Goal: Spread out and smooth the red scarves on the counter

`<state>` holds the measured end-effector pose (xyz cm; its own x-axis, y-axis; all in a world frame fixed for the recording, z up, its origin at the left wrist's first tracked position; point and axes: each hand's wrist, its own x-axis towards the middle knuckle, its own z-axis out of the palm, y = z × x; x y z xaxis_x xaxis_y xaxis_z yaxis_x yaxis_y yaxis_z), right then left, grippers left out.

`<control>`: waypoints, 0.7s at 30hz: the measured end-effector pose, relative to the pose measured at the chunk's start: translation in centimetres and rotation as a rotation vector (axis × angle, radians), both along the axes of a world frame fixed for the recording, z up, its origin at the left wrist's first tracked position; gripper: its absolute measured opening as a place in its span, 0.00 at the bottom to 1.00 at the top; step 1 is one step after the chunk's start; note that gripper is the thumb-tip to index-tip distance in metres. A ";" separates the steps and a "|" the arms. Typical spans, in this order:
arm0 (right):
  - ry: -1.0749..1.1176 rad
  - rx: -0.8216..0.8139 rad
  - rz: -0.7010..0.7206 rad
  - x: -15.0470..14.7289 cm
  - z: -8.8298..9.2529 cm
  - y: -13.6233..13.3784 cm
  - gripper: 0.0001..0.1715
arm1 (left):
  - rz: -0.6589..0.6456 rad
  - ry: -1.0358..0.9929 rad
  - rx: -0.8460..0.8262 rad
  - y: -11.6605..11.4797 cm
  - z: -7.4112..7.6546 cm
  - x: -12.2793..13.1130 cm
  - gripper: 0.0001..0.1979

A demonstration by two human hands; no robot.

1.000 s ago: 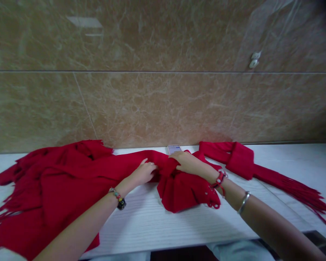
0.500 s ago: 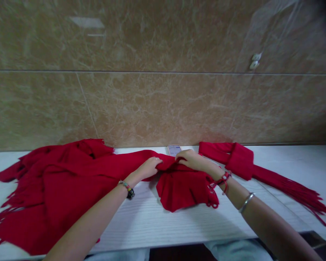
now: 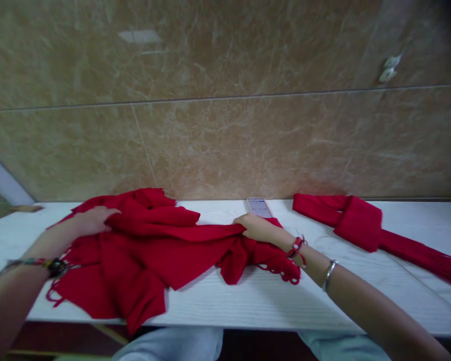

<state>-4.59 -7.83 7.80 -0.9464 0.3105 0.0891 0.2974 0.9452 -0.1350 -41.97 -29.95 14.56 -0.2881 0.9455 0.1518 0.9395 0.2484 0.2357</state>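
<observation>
left hand [image 3: 85, 222] flat, open on crumpled fringed red scarf [image 3: 173, 250]; right hand [image 3: 258, 228] grips it.

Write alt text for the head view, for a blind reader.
A red fringed scarf lies on a white table: the left hand rests on its bunched end, the right hand grips its middle. A phone and a folded red scarf lie behind, by the marble wall.

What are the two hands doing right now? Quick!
Left hand: open, flat on the red fringed scarf.
Right hand: closed, gripping the same scarf.
</observation>
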 end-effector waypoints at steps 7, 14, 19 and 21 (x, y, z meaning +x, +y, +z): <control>-0.084 0.098 0.017 -2.0 0.1 -0.7 0.15 | -0.267 0.023 -0.188 5.1 -4.7 11.7 0.38; -0.083 0.049 -0.115 4.0 0.9 2.5 0.21 | -0.559 -0.056 -0.129 11.6 -8.0 19.4 0.21; 0.129 0.077 -0.248 8.4 3.0 5.0 0.22 | -0.552 -0.183 -0.048 13.2 -6.2 17.7 0.16; 0.277 0.125 -0.320 9.5 4.4 5.3 0.21 | -0.545 -0.260 0.014 13.2 -4.2 17.2 0.16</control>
